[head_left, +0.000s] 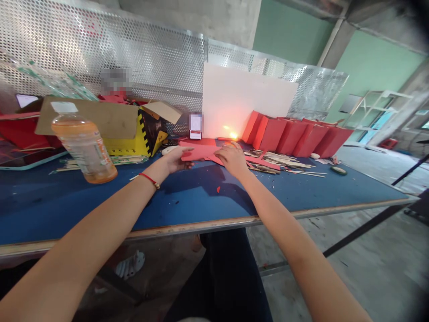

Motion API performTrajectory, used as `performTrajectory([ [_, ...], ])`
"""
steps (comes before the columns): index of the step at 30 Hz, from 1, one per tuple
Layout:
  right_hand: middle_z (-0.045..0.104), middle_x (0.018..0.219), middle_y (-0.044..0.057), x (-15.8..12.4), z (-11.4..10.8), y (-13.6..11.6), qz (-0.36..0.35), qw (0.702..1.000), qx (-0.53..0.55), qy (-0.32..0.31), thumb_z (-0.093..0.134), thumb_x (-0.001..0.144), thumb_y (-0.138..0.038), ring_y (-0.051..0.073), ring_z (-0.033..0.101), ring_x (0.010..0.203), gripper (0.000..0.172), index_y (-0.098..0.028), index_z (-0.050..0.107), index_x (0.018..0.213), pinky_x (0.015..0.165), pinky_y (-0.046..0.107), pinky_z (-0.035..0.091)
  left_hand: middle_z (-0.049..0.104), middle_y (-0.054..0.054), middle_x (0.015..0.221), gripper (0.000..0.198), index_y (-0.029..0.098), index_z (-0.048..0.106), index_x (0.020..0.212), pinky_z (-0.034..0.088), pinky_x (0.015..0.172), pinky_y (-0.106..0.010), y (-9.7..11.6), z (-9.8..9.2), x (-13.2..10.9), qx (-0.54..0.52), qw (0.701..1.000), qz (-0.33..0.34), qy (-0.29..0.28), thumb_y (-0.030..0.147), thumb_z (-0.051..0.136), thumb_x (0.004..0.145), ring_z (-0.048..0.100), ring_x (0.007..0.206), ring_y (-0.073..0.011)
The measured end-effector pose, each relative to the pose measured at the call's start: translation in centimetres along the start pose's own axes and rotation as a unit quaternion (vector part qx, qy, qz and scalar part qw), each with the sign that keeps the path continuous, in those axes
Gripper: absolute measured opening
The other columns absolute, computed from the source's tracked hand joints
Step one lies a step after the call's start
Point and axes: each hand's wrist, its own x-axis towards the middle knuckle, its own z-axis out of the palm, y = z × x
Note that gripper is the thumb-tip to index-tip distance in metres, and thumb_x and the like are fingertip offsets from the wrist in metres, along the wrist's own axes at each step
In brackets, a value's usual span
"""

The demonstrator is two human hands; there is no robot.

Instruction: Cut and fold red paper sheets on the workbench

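While I watch through the head camera, two bare forearms reach across a blue-topped workbench [321, 190]. The left hand [177, 160], with a red string bracelet [149, 180] at its wrist, is closed on the edge of a red card [201, 153], its thumb on top. The right hand [233, 161] lies palm down on the same card with its fingers curved, and I cannot tell whether it grips. The card sits on the bench between both hands, near a white board [248, 100] that stands upright at the back. Just right of the right hand, wooden craft sticks [278, 162] lie scattered, and behind them stands a row of folded red card pieces [295, 136]. To the left, a plastic bottle of orange liquid [83, 152] stands upright near a yellow-and-black cardboard box [124, 134]. A perforated metal sheet [134, 58] rises behind everything.
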Motion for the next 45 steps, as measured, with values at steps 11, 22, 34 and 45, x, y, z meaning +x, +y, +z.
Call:
performTrajectory([
  [11,0.078,0.096,0.003,0.5,2.1,-0.2,0.248,0.765,0.591,0.064,0.085,0.057,-0.051,0.025,0.071,0.096,0.044,-0.023,0.075,0.088,0.088,0.038,0.056,0.075,-0.01,0.115,0.059,0.019,0.07,0.11,0.057,0.087,-0.037,0.5,4.2,-1.6,0.033,0.982,0.185,-0.022,0.049,0.085,0.061,0.07,0.105,-0.0294],
  [22,0.078,0.093,0.003,-0.1,3.7,-1.8,0.244,0.779,0.576,-0.039,0.087,0.061,-0.041,0.021,0.071,0.089,0.036,-0.02,0.077,0.088,0.086,0.033,0.056,0.076,-0.008,0.112,0.04,0.018,0.07,0.099,0.058,0.091,-0.038,-0.1,5.7,-2.0,-0.041,0.975,0.211,0.062,0.038,0.085,0.067,0.071,0.105,-0.0275],
  [34,0.078,0.094,0.006,0.2,4.6,-0.7,0.212,0.833,0.51,-0.02,0.08,0.07,-0.045,0.023,0.07,0.093,0.036,-0.017,0.077,0.093,0.087,0.036,0.056,0.076,-0.013,0.112,0.068,0.015,0.07,0.102,0.055,0.095,-0.044,-1.0,6.0,-1.9,-0.013,0.975,0.222,0.03,0.048,0.093,0.048,0.069,0.106,-0.0319],
  [45,0.061,0.065,0.0,0.6,4.6,1.1,0.188,0.887,0.421,0.001,0.076,0.068,-0.057,0.015,0.055,0.066,0.041,-0.019,0.063,0.067,0.06,0.027,0.043,0.077,-0.01,0.093,0.047,0.013,0.071,0.092,0.056,0.082,-0.039,-0.9,5.4,-1.3,-0.045,0.976,0.197,0.081,0.035,0.091,0.055,0.072,0.08,-0.0236],
])
